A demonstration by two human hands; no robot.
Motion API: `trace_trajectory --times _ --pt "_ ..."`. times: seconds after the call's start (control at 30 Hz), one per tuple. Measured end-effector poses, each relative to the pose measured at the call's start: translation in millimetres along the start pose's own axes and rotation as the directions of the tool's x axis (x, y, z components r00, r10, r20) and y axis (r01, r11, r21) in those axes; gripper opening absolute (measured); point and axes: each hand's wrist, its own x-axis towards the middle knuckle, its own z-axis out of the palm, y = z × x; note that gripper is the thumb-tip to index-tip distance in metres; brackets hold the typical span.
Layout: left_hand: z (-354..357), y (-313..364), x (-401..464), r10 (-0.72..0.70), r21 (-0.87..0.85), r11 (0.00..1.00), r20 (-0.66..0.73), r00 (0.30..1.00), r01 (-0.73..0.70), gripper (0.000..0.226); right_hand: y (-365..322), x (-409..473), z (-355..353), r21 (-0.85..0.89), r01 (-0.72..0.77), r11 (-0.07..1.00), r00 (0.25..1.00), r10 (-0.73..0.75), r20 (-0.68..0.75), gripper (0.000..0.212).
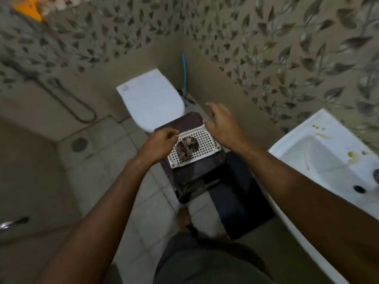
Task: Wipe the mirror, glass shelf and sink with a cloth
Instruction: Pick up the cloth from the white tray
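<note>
A tiled bathroom holds one toilet (pixel 152 99), one sink (pixel 328 158), one basket (pixel 196 148) with one cloth (pixel 187 148); the left hand (pixel 159 143) is curled at its rim, the right hand (pixel 222 125) spread wide, empty.

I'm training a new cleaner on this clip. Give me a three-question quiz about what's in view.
1. True or false: the sink is spotless.
2. Where does the crumpled cloth lie? A) in the sink B) in the white basket C) on the toilet lid
3. Which hand is closed at the basket's edge beside the cloth?

Key:
1. False; yellowish stains show on it.
2. B
3. The left hand; the right hand hovers open.
</note>
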Motion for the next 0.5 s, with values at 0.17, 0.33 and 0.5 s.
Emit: trace_trajectory --times 0.17,0.33,0.5 --pt "14 -56 14 -0.106 0.064 0.993 0.153 0.983 0.097 0.031 26 9 76 -0.045 -0.194 0.98 0.911 0.197 0.364 0.061" --pt "32 -78 31 -0.137 0.021 0.991 0.124 0.983 0.136 0.039 51 30 142 -0.123 -0.254 0.959 0.787 0.279 0.55 0.051" --pt "50 -98 46 -0.11 -0.033 0.993 0.082 0.991 0.113 0.044 90 52 210 -0.278 -0.188 0.942 0.738 0.322 0.593 0.095"
